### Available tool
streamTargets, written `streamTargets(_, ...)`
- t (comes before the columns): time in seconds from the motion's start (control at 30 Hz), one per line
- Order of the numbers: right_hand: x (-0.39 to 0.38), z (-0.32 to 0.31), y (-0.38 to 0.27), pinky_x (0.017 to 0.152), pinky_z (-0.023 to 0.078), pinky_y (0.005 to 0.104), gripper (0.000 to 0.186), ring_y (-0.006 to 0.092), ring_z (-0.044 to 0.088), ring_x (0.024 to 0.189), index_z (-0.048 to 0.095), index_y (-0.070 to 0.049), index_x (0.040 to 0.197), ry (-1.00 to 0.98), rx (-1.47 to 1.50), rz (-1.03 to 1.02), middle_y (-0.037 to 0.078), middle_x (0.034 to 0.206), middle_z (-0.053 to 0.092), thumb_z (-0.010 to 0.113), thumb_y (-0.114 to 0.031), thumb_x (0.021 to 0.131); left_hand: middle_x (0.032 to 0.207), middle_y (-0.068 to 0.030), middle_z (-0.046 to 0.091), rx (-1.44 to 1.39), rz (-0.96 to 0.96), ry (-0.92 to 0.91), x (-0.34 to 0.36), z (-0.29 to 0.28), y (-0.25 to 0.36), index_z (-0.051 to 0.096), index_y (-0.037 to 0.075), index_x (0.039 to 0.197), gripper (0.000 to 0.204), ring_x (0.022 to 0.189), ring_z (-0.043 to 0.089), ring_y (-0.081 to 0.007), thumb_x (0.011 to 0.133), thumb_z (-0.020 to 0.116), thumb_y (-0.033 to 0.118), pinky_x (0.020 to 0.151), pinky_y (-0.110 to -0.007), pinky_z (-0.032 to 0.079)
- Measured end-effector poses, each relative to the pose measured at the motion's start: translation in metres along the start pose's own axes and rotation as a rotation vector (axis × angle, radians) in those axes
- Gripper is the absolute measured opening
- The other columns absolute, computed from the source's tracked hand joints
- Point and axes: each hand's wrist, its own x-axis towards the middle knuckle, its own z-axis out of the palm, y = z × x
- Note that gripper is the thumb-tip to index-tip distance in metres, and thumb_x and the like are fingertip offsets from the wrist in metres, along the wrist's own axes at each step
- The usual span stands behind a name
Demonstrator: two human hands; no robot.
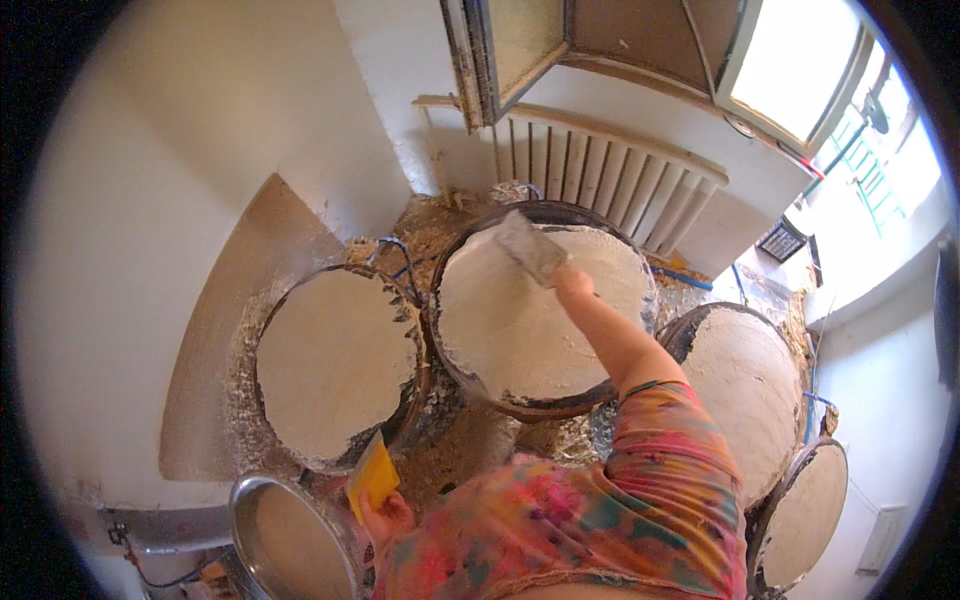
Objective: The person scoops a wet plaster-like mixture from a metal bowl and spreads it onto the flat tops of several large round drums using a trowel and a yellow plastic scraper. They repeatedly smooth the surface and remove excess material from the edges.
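My right arm reaches out over the middle round griddle (525, 411), which carries a wide pale layer of batter (500, 335). In my right hand (573, 284) is a flat, batter-smeared scraper (530, 250), its blade over the far part of that layer; whether it touches is hard to tell. My left hand (388, 520) holds a yellow scraper (374, 477) upright, between the metal bowl (243, 490) and the left griddle (408, 415). A similar pale layer (335, 355) covers the left griddle. Pale batter (295, 535) shows inside the bowl.
Two more batter-covered griddles, a larger one (682, 335) and a smaller one (760, 525), stand to the right. A radiator (600, 175) and an open window (790, 65) are behind. Blue hoses (683, 279) run between griddles. Flaky debris (440, 225) litters the floor.
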Motion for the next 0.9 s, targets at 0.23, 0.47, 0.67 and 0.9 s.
streamTargets(0.23, -0.012, 0.001, 0.095, 0.064, 0.049, 0.032, 0.032, 0.0217, 0.062, 0.073, 0.062, -0.01, 0.098, -0.004, 0.29, 0.19, 0.011, 0.081, 0.064, 0.058, -0.007, 0.066, 0.075, -0.0075, 0.054, -0.002, 0.001, -0.031, 0.007, -0.016, 0.008, 0.052, 0.005, 0.095, 0.046, 0.061, 0.054, -0.0154, 0.069, 0.063, 0.041, 0.049, -0.024, 0.048)
streamTargets(0.47, 0.024, 0.063, -0.014, 0.045, 0.041, 0.0277, 0.036, 0.0133, 0.05, 0.052, 0.059, -0.011, 0.105, -0.403, 1.412, 0.1, 0.005, 0.067, 0.055, 0.059, -0.005, 0.07, 0.075, -0.0061, 0.053, -0.064, -0.108, -0.026, 0.011, -0.022, 0.009, 0.051, 0.005, 0.094, 0.048, 0.06, 0.051, -0.0147, 0.069, 0.062, 0.044, 0.055, -0.029, 0.045)
streamTargets(0.67, 0.023, 0.039, -0.062, 0.067, 0.05, 0.0375, 0.024, 0.0269, 0.06, 0.084, 0.06, -0.009, 0.098, -0.108, -0.014, -0.341, 0.016, 0.09, 0.061, 0.05, -0.015, 0.078, 0.073, -0.004, 0.058, 0.144, 0.017, -0.079, -0.008, -0.015, 0.002, 0.056, 0.007, 0.092, 0.039, 0.062, 0.056, -0.0137, 0.079, 0.052, 0.043, 0.052, -0.024, 0.049)
streamTargets(0.9, 0.039, -0.028, -0.022, 0.072, 0.049, 0.037, 0.021, 0.0262, 0.06, 0.087, 0.063, -0.006, 0.09, -0.006, 0.091, 0.104, 0.013, 0.094, 0.062, 0.048, -0.014, 0.079, 0.07, -0.0055, 0.057, 0.011, -0.071, -0.018, -0.024, 0.006, -0.002, 0.056, 0.007, 0.091, 0.042, 0.062, 0.056, -0.015, 0.078, 0.051, 0.047, 0.055, -0.027, 0.048)
